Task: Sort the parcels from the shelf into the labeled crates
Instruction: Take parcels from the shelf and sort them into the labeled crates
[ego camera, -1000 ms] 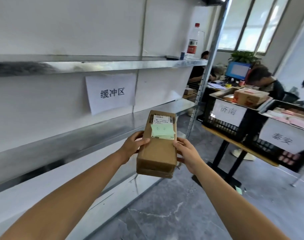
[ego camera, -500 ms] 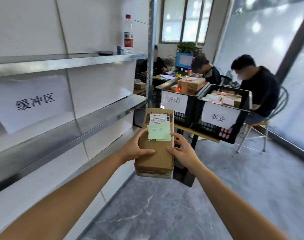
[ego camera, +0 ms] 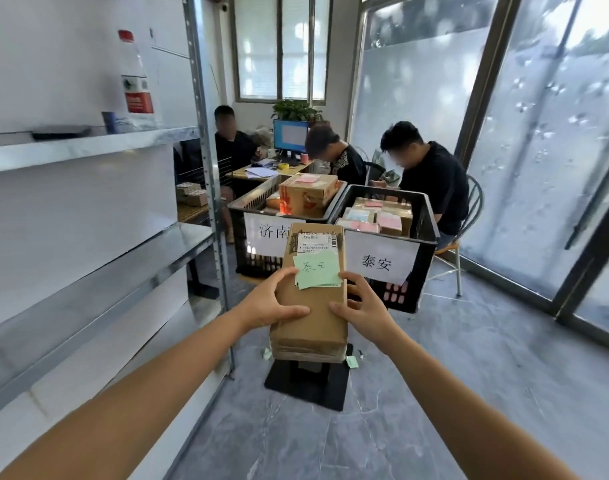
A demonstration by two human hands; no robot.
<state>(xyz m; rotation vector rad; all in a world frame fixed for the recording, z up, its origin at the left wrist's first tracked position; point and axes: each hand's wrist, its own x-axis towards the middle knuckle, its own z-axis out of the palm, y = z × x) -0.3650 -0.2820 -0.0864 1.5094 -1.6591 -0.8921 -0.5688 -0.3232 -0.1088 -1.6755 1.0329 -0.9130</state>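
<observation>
Short of 泰安 crate, left hand and right hand clasp parcel by its sides. View has swung off shelf onto it; green note matches label: deposit there.

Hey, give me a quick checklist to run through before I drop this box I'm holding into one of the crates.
1. Grip: left hand and right hand hold the parcel by its sides: ok.
2. Green note on the parcel readable, 泰安: ok.
3. Matching crate found: the right crate carries a 泰安 sign: ok.
4. Left crate, signed 济南, ruled out: ok.
5. Room in the right crate: other parcels reach near its rim: cannot tell.
6. Parcel over the right crate: held short of it, in front of the signs: not ok.
</observation>
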